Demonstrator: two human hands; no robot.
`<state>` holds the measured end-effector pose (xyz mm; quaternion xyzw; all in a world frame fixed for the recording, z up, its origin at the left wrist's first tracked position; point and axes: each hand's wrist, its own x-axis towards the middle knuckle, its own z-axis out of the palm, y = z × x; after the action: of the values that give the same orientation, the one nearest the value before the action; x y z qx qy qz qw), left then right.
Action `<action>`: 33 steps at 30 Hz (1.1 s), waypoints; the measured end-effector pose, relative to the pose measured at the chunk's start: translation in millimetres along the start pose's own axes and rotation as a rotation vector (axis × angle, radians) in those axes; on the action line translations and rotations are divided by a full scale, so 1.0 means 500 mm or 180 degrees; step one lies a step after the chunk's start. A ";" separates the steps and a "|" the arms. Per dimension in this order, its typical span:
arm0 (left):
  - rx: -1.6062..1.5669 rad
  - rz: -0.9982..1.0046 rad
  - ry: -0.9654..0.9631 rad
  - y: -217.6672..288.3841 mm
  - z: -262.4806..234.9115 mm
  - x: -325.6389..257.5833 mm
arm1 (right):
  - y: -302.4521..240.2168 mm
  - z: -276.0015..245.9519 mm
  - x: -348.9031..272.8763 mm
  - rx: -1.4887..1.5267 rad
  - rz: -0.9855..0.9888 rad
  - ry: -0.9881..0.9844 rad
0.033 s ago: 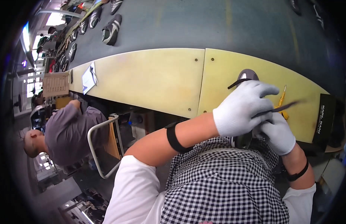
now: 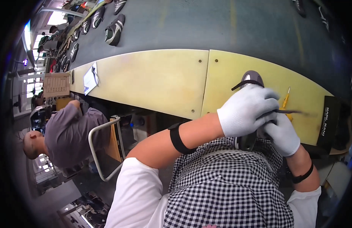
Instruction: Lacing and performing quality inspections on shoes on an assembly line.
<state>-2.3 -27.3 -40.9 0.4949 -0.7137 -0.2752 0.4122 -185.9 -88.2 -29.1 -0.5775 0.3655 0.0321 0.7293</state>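
A dark grey shoe [image 2: 255,76] lies at the near edge of the yellow tabletop, toe pointing away, its middle covered by my gloved hands. My left hand [image 2: 248,110], in a white knit glove, is closed over the laces with its fingers bent. One dark shoelace [image 2: 292,111] sticks out to the right from between my hands, its tip blurred. Another lace end [image 2: 238,86] loops over the shoe's toe on the left. Against the shoe's right side, my right hand [image 2: 284,135], also gloved, is closed at the laces; its fingertips are partly hidden behind the left hand.
Right of the shoe lies a yellow screwdriver-like tool [image 2: 286,99], near a black box [image 2: 328,119]. Beyond the yellow tabletop [image 2: 157,83], a dark belt [image 2: 183,26] carries several shoes. A paper [image 2: 90,79] with a pen lies left, near a seated person [image 2: 75,136].
The fingers of my left hand have bent further inward. The loose lace end on the right has swung lower and now points nearly level.
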 end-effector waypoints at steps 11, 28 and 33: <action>-0.0858 -0.2121 -0.0491 0.045 0.047 -0.068 | 0.030 0.017 -0.016 -0.0481 -0.1520 0.0921; 0.0667 -0.2773 -0.0843 -0.003 -0.012 -0.196 | 0.189 -0.034 -0.056 0.2329 0.0656 0.0807; 0.1339 -0.1387 0.0493 0.002 0.025 -0.194 | 0.174 -0.017 -0.084 0.2204 -0.0303 0.0972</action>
<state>2.8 63.3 -77.3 0.7301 -0.5987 -0.1648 0.2852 -261.4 -51.3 -76.9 -0.3114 0.4319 -0.2137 0.8191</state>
